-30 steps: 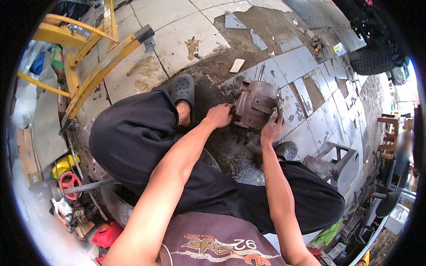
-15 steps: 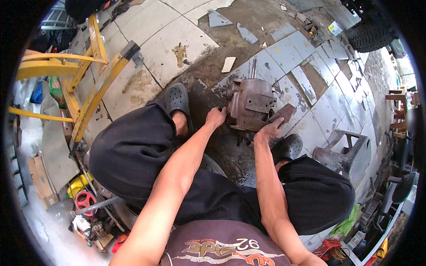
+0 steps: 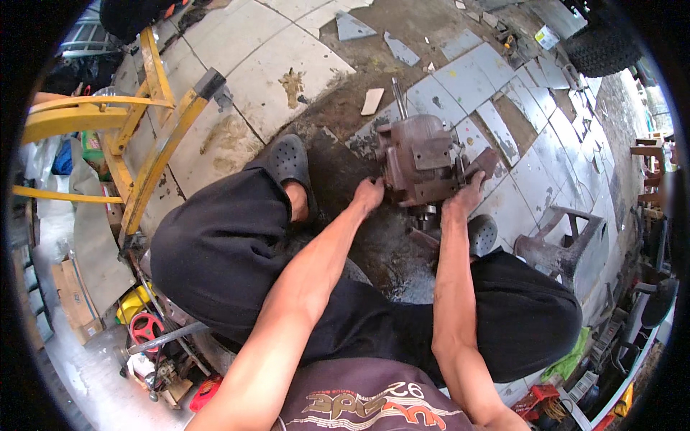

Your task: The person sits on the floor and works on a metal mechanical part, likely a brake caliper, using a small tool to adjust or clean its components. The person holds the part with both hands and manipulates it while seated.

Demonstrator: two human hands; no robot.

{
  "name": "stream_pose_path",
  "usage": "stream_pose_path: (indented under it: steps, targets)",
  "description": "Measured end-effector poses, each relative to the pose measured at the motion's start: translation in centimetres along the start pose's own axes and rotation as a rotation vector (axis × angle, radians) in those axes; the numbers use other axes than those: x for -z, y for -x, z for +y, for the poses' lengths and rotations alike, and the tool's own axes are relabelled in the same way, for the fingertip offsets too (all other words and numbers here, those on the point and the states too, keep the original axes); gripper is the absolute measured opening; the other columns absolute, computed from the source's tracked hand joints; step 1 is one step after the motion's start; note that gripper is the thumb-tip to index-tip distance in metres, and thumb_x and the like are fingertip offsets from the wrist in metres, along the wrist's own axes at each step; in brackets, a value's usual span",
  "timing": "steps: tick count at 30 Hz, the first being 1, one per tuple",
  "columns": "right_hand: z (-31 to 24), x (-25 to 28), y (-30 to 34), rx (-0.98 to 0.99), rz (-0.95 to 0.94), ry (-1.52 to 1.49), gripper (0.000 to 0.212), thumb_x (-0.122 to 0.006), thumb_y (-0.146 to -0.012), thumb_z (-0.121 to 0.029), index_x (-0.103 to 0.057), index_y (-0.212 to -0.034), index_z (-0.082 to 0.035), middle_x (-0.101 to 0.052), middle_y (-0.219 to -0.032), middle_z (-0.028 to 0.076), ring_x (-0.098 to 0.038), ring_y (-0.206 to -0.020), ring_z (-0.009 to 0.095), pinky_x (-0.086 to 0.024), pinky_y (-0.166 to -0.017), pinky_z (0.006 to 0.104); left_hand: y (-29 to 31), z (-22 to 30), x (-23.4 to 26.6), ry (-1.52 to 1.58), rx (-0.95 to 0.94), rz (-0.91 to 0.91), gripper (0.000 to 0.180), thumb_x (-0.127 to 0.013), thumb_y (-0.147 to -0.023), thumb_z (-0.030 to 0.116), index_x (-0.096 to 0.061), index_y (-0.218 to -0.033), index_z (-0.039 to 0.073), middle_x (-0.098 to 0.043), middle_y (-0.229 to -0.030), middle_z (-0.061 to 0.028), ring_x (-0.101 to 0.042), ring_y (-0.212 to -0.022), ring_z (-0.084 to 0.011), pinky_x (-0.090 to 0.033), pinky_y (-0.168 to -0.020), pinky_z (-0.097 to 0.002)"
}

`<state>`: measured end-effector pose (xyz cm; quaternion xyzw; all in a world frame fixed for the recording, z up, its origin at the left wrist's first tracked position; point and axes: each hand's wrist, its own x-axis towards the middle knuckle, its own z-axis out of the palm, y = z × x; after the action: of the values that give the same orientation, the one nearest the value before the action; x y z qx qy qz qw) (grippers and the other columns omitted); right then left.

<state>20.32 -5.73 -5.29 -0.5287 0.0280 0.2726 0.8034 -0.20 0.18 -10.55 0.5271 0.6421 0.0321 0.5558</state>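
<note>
A rust-brown metal gearbox [image 3: 424, 158] sits on the floor between my feet. A bare steel shaft [image 3: 399, 99] sticks out of its far end and leans left. My left hand [image 3: 370, 194] is closed on the lower left edge of the housing. On the other side, my right hand [image 3: 466, 197] grips the gearbox beside a flat brown metal arm [image 3: 481, 165], its fingers partly hidden behind the part. From the near end of the housing protrudes a short shiny stub [image 3: 425, 215]. Close below it lies a dark brown piece [image 3: 424, 241], partly covered by my right forearm.
Grey clogs [image 3: 289, 169] are on my feet, either side of the gearbox. A dirty grey plastic stool [image 3: 568, 248] lies at right. Yellow metal frames [image 3: 154, 165] stand at left. Broken floor tiles [image 3: 496, 129] lie loose beyond, near a black tyre [image 3: 604, 54].
The gearbox has shifted right and turned, with its shaft now leaning left. Both hands moved right along with it. The shiny stub at its near end has come into view.
</note>
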Motion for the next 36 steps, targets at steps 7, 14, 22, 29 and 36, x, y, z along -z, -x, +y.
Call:
stream_pose_path:
  steps: [7, 14, 22, 29, 36]
  targets:
    - [-0.5, -0.2, 0.0, -0.090, -0.023, -0.045, 0.038, -0.048, -0.101, -0.027, -0.048, -0.131, -0.002, -0.062, -0.118, 0.017, -0.064, -0.101, 0.032, -0.053, -0.088, 0.0449, -0.3, -1.0, -0.6, 0.176, 0.032, 0.012, 0.049, -0.048, -0.097, 0.036, -0.058, -0.127, -0.002, -0.061, -0.124, -0.0257, -0.055, -0.121, -0.0377, -0.042, -0.101, -0.0409]
    - [-2.2, 0.6, -1.0, 0.299, -0.063, 0.717, 0.027, -0.057, -0.096, -0.017, -0.064, -0.115, 0.000, -0.066, -0.101, 0.011, -0.063, -0.093, 0.025, -0.049, -0.085, 0.0375, 0.5, 0.1, 3.5, -0.096, -0.019, 0.183, 0.043, -0.058, -0.092, 0.042, -0.070, -0.113, 0.006, -0.067, -0.112, -0.0222, -0.062, -0.108, -0.0386, -0.049, -0.092, -0.0438]
    - [-4.1, -6.2, 10.9, 0.805, -0.799, 1.273, 0.039, -0.064, -0.081, -0.010, -0.064, -0.119, -0.016, -0.066, -0.113, 0.015, -0.066, -0.097, 0.036, -0.055, -0.082, 0.0428, -0.5, 2.3, 12.8, -0.539, -0.096, 0.149, 0.040, -0.056, -0.091, 0.033, -0.064, -0.114, 0.002, -0.064, -0.117, -0.0241, -0.061, -0.111, -0.0401, -0.049, -0.093, -0.0489]
    - [2.3, -3.4, 10.7, 0.515, -1.111, 1.820, 0.044, -0.052, -0.086, -0.010, -0.056, -0.129, -0.014, -0.068, -0.107, 0.017, -0.068, -0.086, 0.039, -0.056, -0.073, 0.0493, 0.8, 10.2, 15.3, -0.795, -0.406, 0.054, 0.042, -0.059, -0.088, 0.034, -0.059, -0.119, 0.005, -0.065, -0.115, -0.0217, -0.061, -0.109, -0.0397, -0.049, -0.092, -0.0500]
    - [4.3, -2.1, 9.7, 0.407, -1.088, 1.776, 0.042, -0.050, -0.086, -0.014, -0.056, -0.128, -0.012, -0.067, -0.104, 0.021, -0.066, -0.093, 0.042, -0.053, -0.079, 0.0535, 2.9, 6.0, 10.1, -0.807, -0.351, -0.049, 0.037, -0.055, -0.087, 0.021, -0.060, -0.119, 0.003, -0.065, -0.117, -0.0199, -0.063, -0.109, -0.0366, -0.052, -0.091, -0.0473]
